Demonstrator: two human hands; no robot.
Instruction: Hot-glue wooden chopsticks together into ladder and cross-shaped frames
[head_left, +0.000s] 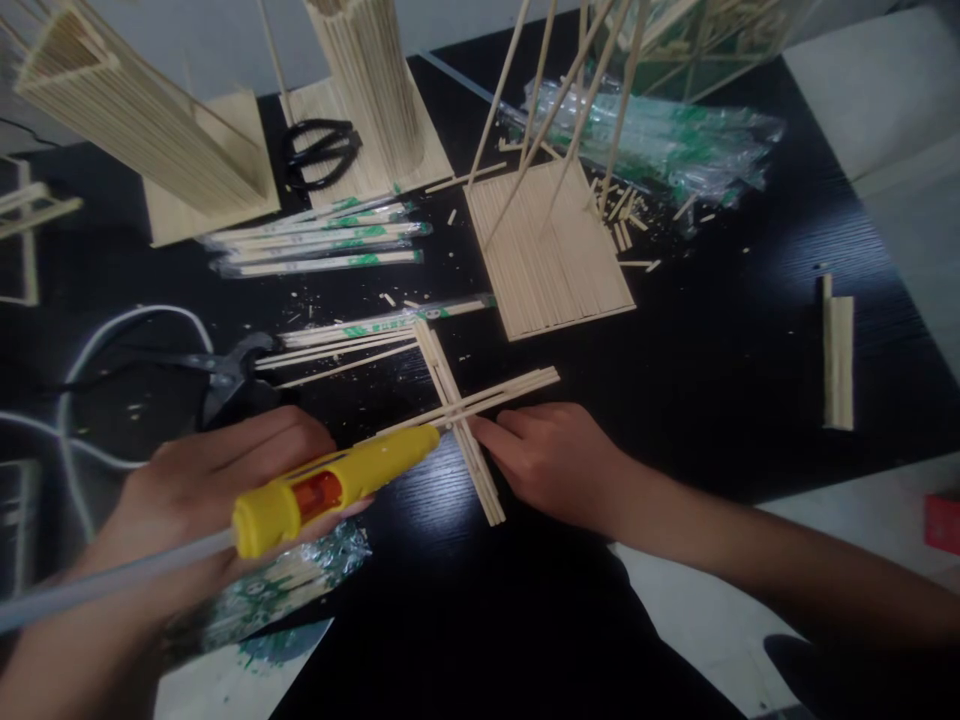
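Observation:
My left hand (225, 480) is wrapped round a yellow hot glue gun (349, 478), with a long pale glue stick (112, 582) trailing from its rear. The gun's tip meets the crossing of a cross of wooden chopsticks (487, 490), built from two layered strips. Opposite, my right hand (559, 460) has its fingers curled, the fingertips gripping the cross just by the joint. Below my left hand lies a plastic packet of chopsticks (277, 590), partly hidden. Left of the cross are cutting pliers (225, 375) and loose sticks (345, 358).
Behind the cross stands a stick panel (551, 250) with upright sticks. Two stick towers (150, 120) on bases, black scissors (321, 155), wrapped chopsticks (322, 240) and plastic wrappers (652, 140) fill the back. A white cable (67, 400) loops left; a short stick bundle (838, 360) lies right.

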